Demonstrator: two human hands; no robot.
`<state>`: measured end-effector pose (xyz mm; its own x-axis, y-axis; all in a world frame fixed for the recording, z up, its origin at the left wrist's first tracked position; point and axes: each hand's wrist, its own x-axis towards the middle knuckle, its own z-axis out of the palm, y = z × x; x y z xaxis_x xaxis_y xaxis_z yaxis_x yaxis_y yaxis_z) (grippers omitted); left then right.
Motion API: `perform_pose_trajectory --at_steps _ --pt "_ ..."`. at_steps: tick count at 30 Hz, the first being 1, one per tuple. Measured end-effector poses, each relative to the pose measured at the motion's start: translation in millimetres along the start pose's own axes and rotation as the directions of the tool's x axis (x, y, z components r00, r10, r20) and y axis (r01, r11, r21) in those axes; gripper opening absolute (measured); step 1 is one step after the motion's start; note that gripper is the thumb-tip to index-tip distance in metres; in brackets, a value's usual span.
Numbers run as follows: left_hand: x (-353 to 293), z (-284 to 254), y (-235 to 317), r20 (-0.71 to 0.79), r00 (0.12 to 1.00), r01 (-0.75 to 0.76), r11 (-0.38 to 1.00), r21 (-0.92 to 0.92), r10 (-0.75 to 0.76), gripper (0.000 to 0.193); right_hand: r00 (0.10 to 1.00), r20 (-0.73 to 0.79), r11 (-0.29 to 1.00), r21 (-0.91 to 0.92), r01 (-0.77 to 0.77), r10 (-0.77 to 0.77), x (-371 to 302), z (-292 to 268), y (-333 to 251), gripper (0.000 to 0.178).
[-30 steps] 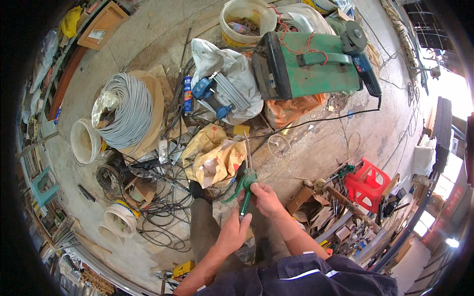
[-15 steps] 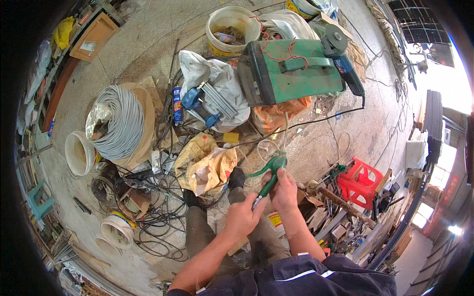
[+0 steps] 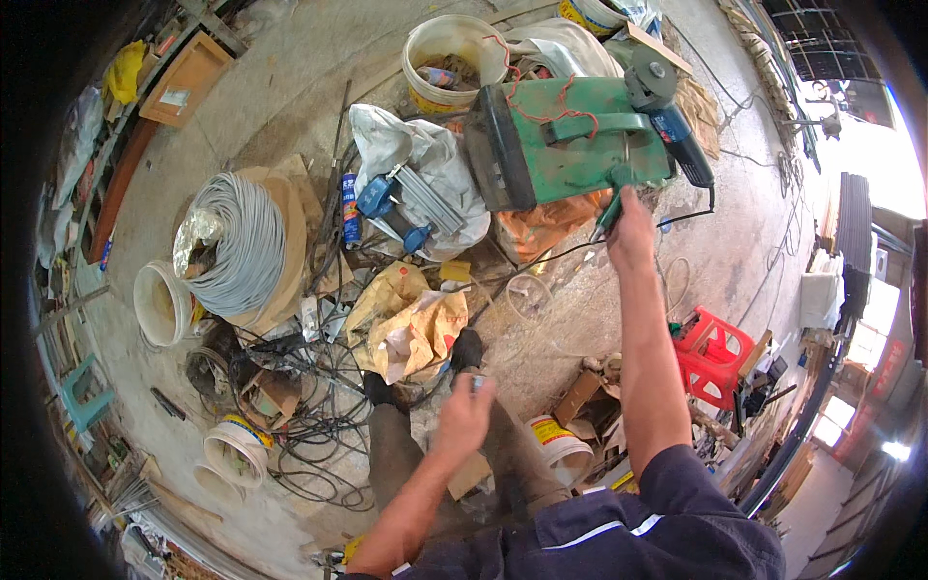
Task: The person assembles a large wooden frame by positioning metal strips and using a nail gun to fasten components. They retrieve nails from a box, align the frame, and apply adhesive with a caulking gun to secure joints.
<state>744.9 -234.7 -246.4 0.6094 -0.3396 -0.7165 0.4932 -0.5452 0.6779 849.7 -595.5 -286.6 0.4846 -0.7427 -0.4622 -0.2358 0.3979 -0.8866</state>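
My right hand (image 3: 633,232) is stretched out to the front side of a green box-shaped machine (image 3: 570,145). Its fingers are closed around a green-handled tool (image 3: 610,215), whose upper end blurs against the machine's green panel. Lower down, above my knees, my left hand (image 3: 462,418) is closed and slightly blurred by motion. A small shiny, bluish piece (image 3: 477,384) sticks out from its thumb and forefinger; its kind does not show. An angle grinder (image 3: 672,121) lies at the machine's right end, and a red wire (image 3: 512,72) trails over its top.
A torn paper sack (image 3: 425,329) lies by my feet, beside tangled black cables (image 3: 319,435). A blue clamp-like tool (image 3: 387,203) rests on a white sack. Around stand a grey cable coil (image 3: 242,242), buckets (image 3: 159,304) and a red stool (image 3: 710,358).
My hands have come apart. The right has moved forward with the green-handled tool to the machine; the left has drawn back and down slightly, keeping a small shiny piece.
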Motion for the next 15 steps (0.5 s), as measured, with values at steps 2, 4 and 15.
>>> perform_pose_trajectory --at_steps 2,4,15 --pt "2 -26 -26 -0.091 0.996 0.003 0.999 -0.043 -0.007 0.04 0.995 0.099 1.0 0.001 -0.029 0.029 9 13 -17 0.03" --pt "2 -52 -55 -0.202 0.978 -0.039 0.999 0.033 0.045 0.039 0.992 0.119 0.994 -0.109 -0.032 0.045 19 19 -27 0.035" --pt "-33 -73 -165 -0.38 0.882 0.237 0.96 -0.149 -0.277 0.041 0.834 0.535 0.693 -0.654 0.305 0.137 -109 90 89 0.027"
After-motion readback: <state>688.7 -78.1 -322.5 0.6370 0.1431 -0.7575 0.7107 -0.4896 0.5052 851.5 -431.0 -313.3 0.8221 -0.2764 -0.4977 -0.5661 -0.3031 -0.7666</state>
